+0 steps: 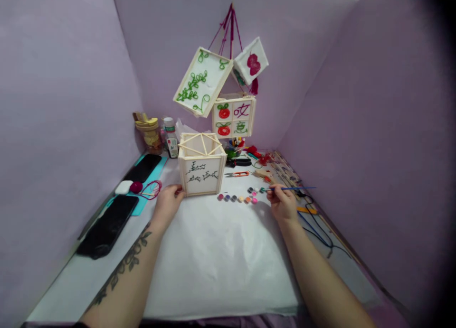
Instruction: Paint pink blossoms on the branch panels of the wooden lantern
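A small square lantern [201, 165] of wooden sticks and white paper stands on the white sheet [221, 261]; its front panel shows black branch lines. My left hand [168, 201] rests against its lower left corner, fingers curled on the base. My right hand [281, 202] pinches a thin blue paintbrush [290, 189], its tip over a row of small paint pots [238, 198] just right of the lantern.
Decorated paper lanterns [221, 90] hang at the back. Two dark phones [107, 226] lie on the left by a teal mat. Jars [149, 133], scissors [238, 174], wooden sticks [285, 171] and cords [317, 226] crowd the back and right edge. Purple walls enclose the table.
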The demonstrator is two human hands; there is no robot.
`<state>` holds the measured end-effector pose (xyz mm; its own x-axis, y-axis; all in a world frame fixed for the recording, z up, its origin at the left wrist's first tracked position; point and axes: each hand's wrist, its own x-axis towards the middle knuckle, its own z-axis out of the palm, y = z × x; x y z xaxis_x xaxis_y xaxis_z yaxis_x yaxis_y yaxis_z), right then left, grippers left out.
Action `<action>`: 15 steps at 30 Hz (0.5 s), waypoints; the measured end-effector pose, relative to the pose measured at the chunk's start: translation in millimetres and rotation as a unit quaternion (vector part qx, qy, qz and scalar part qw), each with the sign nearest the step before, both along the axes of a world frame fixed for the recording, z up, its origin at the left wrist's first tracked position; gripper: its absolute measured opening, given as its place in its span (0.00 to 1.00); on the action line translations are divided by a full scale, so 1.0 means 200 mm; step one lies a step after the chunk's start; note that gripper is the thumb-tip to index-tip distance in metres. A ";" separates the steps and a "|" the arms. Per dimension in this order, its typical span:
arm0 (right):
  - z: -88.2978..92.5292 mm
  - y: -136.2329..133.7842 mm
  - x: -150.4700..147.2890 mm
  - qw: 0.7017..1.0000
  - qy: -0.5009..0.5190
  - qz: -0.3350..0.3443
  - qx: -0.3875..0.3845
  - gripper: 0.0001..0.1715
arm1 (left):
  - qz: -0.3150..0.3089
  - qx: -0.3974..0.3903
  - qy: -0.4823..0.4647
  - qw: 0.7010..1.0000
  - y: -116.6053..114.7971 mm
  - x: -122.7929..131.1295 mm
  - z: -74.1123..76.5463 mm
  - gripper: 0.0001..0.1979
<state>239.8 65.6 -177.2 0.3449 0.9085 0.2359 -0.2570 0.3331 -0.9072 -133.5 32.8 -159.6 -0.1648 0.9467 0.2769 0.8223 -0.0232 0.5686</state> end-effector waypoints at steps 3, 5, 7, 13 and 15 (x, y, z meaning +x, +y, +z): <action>0.08 -0.06 -0.02 0.998 0.028 -0.049 0.019 0.18 | 0.005 0.007 -0.010 1.000 0.00 0.01 0.00 0.13; 0.17 -0.10 -0.02 0.991 0.038 -0.117 0.052 0.17 | 0.020 0.015 -0.017 1.000 0.00 0.01 0.00 0.16; 0.28 -0.15 -0.03 0.980 0.022 -0.173 0.092 0.16 | 0.026 0.022 -0.021 0.999 0.00 0.01 0.00 0.16; 0.47 -0.22 -0.24 0.981 -0.115 -0.115 0.106 0.13 | 0.012 0.009 -0.003 1.000 0.00 0.02 0.01 0.09; 0.44 -0.18 -0.38 0.986 -0.146 -0.056 0.057 0.16 | 0.014 0.004 0.004 1.000 0.00 0.03 0.01 0.11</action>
